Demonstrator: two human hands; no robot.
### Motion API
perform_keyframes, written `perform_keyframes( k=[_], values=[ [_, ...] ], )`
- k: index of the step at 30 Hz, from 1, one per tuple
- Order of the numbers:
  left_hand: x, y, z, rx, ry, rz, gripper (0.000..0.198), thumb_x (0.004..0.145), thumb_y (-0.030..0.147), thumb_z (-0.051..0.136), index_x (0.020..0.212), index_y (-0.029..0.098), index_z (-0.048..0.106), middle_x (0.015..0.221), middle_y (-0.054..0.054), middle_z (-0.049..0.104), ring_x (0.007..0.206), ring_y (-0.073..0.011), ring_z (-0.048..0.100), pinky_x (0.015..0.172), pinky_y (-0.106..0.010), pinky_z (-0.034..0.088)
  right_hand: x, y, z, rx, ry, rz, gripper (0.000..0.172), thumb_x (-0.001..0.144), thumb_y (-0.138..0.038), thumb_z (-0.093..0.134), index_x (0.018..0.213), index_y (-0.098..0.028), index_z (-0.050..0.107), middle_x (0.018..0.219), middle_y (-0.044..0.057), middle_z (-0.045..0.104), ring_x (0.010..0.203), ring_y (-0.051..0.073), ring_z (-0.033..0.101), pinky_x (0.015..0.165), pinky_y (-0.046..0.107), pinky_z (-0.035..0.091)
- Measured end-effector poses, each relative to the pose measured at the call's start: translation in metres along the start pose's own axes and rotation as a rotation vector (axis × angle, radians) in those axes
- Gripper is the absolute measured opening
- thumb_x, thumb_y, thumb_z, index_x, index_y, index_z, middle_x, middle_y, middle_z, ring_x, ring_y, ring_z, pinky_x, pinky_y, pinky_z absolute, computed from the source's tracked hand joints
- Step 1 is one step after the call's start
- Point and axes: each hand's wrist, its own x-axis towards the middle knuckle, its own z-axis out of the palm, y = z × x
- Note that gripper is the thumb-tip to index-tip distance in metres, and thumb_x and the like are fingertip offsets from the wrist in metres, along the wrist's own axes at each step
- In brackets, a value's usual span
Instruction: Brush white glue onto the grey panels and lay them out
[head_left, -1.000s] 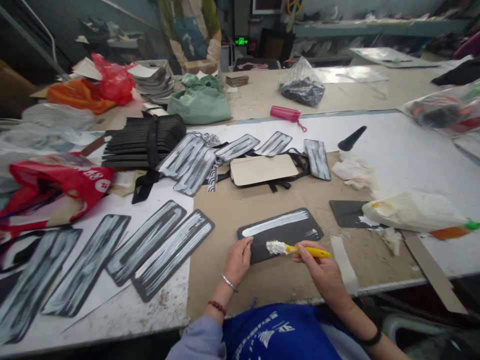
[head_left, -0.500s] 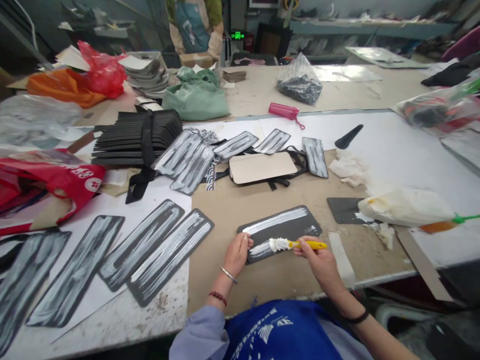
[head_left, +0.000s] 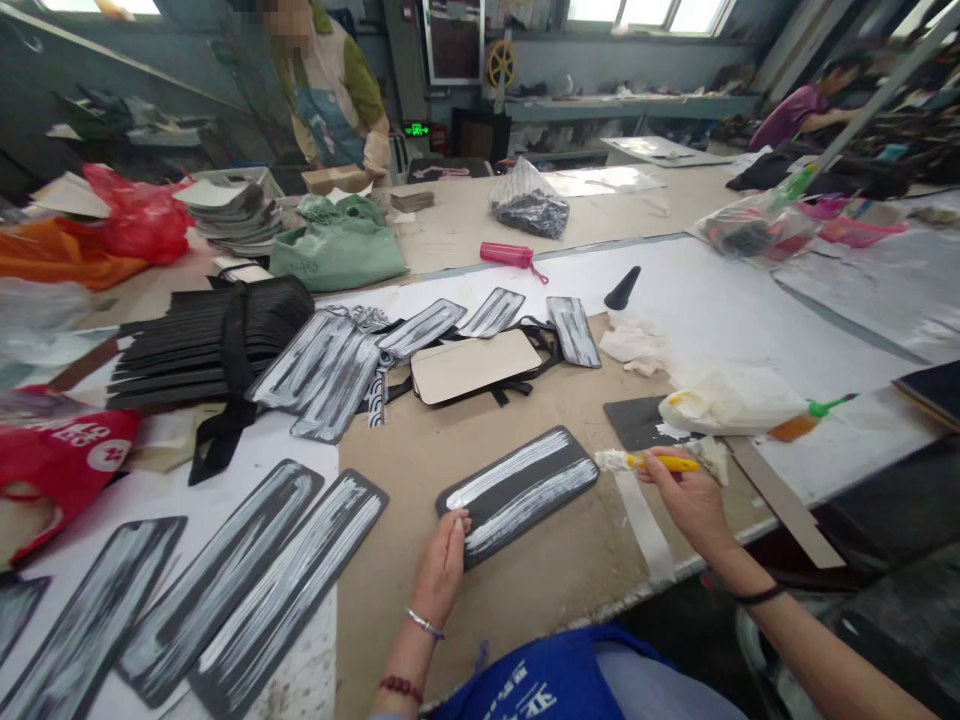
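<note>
My left hand (head_left: 441, 562) pinches the near-left end of a dark rectangular panel (head_left: 514, 494) with rounded corners. Two white streaks run lengthwise on that panel, with a dark band between them. Fingers of my right hand (head_left: 691, 508) are closed round the yellow handle of a brush (head_left: 677, 463). Its bristles, thick with white paste, are just past the panel's right end. A white plastic bottle (head_left: 724, 402) with a green-tipped nozzle lies beyond my right hand, by a dark plate (head_left: 637, 424) smeared with white.
Several streaked panels (head_left: 289, 590) lie at left, others behind. A beige-topped stack (head_left: 480, 366) sits mid-table near a bundle of black panels (head_left: 199, 345). Farther off are a pink cylinder (head_left: 507, 254), a dark cone (head_left: 622, 288) and crumpled tissue (head_left: 634, 342). A person (head_left: 334, 95) stands across the table.
The brush has moved right, off the panel, and the near white streak now reaches the panel's right end. My left hand still holds the panel. The view has shifted to the right and up.
</note>
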Motion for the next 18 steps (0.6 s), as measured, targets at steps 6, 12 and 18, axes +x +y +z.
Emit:
perform_keyframes(
  k=[6,12,18],
  values=[
    [-0.035,-0.011,0.004,0.217,0.273,0.226,0.025,0.085,0.029,0.042,0.094,0.018,0.062,0.095,-0.009,0.067,0.091,-0.019,0.062,0.085,-0.037,0.051,-0.023,-0.031,0.022,0.139,-0.174,0.049,0.043,0.072,-0.059,0.059,0.088,-0.018,0.059,0.076,0.006,0.066,0.065,0.022,0.066,0.063,0.035,0.057],
    [-0.05,-0.031,0.012,0.48,0.312,0.493,0.024,0.084,0.012,0.043,0.099,0.018,0.061,0.101,-0.008,0.066,0.097,-0.0178,0.06,0.087,-0.038,0.052,-0.069,-0.072,0.097,0.395,-0.48,0.11,0.041,0.073,-0.057,0.061,0.083,-0.017,0.06,0.082,0.006,0.064,0.067,0.02,0.066,0.063,0.033,0.058],
    [-0.05,-0.031,0.013,0.629,0.295,0.515,0.025,0.083,0.009,0.045,0.1,0.016,0.061,0.104,-0.009,0.065,0.096,-0.0195,0.058,0.084,-0.039,0.054,-0.095,-0.076,0.142,0.433,-0.599,0.13,0.038,0.074,-0.057,0.059,0.08,-0.019,0.057,0.072,0.003,0.063,0.064,0.021,0.065,0.06,0.035,0.058]
  ],
)
